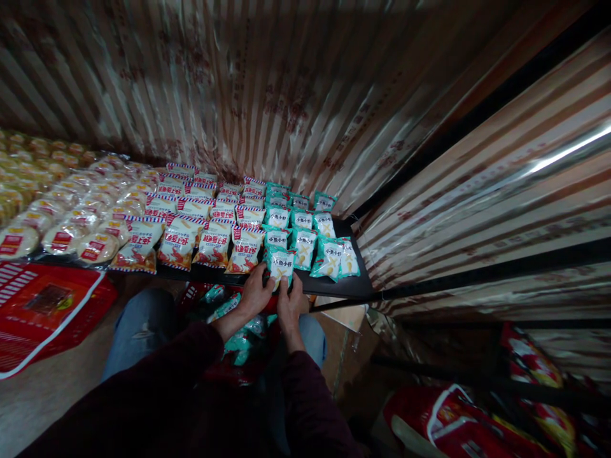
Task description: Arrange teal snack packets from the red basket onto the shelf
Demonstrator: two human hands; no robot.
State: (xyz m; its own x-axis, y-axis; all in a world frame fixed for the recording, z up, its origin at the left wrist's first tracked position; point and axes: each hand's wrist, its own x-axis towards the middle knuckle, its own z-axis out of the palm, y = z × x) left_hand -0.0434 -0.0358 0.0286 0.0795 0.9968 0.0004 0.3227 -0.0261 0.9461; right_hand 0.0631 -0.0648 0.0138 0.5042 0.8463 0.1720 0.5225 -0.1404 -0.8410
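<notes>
Both my hands grip one small teal-and-white snack bag (282, 262) at the front edge of the black shelf (359, 286). My left hand (256, 292) holds its lower left side, and my right hand (290, 303) its lower right. The bag stands upright, its printed front facing me. More teal snack bags (303, 247) stand in rows behind it and to its right. Left of these are rows of white snack bags with striped red-and-blue tops (177, 240). A basket below my hands holds several loose teal bags (238, 343), partly covered by my arms.
Round packaged crackers (98, 245) and yellow packs (21, 172) fill the shelf's left part. A red basket (90, 299) with a white handle sits at lower left. Striped sheeting (267, 83) hangs behind, and black bars (458, 280) run along the right. Red packages (443, 413) lie lower right.
</notes>
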